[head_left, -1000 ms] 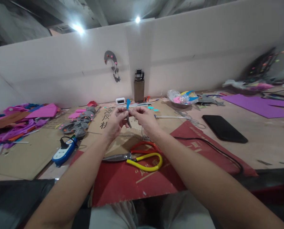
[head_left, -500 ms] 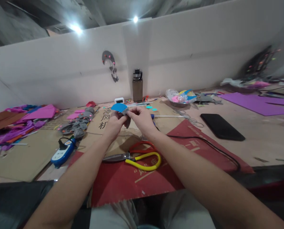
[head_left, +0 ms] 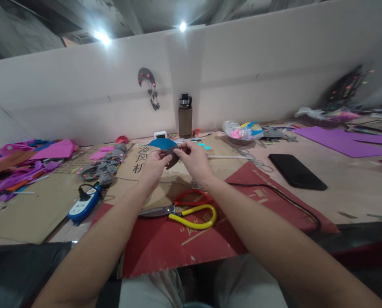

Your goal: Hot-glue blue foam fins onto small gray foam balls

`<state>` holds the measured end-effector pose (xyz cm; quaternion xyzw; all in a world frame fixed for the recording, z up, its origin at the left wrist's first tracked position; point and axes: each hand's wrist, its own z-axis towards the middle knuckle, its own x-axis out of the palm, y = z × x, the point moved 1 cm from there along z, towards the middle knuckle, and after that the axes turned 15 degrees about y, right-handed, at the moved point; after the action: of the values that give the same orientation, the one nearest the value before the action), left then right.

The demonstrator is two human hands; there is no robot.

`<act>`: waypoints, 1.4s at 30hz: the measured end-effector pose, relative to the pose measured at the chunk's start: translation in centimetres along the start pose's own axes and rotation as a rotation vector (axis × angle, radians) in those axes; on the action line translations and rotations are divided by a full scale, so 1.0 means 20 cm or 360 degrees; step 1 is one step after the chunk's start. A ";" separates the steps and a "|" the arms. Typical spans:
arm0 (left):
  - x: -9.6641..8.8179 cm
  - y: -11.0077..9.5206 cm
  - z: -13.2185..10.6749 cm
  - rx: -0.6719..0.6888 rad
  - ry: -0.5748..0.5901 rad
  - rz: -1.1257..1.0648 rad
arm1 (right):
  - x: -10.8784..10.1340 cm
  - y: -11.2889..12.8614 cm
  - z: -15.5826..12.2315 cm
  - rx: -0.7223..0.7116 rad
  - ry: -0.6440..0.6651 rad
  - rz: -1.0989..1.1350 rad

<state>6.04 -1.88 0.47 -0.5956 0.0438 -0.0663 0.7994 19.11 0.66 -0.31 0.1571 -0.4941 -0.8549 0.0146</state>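
My left hand (head_left: 156, 164) and my right hand (head_left: 192, 159) meet above the cardboard, both closed on one small craft piece. It has a rounded blue sheet (head_left: 161, 144), felt or foam by its look, along the top and a dark grey part (head_left: 173, 159) below. Fingertips pinch the piece from both sides and hide some of it. Under my forearms lie scissors (head_left: 178, 211) with one red and one yellow handle, resting on a red printed sheet (head_left: 155, 252).
A blue-and-white power strip (head_left: 83, 207) and grey felt pieces (head_left: 106, 164) are at left, beside colourful scraps (head_left: 24, 167). A bottle (head_left: 185, 117) stands at the wall. Rightward are a bowl of scraps (head_left: 242, 136), a phone (head_left: 296, 171), a black cable (head_left: 274, 194) and purple sheets (head_left: 341, 141).
The craft piece has turned in my fingers: its blue top looks flatter and darker, and more of the grey part shows. My right hand has shifted slightly to the right.
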 end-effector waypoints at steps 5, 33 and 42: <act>-0.04 -0.03 -0.01 -0.0017 0.0014 0.0332 | -0.01 -0.01 0.00 0.0012 0.0024 -0.0065; -0.02 -0.04 -0.01 -0.0091 -0.0026 -0.0103 | -0.05 -0.03 0.02 0.0002 0.0049 0.0075; -0.05 -0.01 0.00 -0.0135 0.0036 -0.0259 | -0.03 -0.01 0.01 -0.0059 0.0082 0.0128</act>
<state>5.11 -1.84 0.72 -0.6298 0.0069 -0.1359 0.7648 19.68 1.13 -0.19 0.1587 -0.4837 -0.8583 0.0646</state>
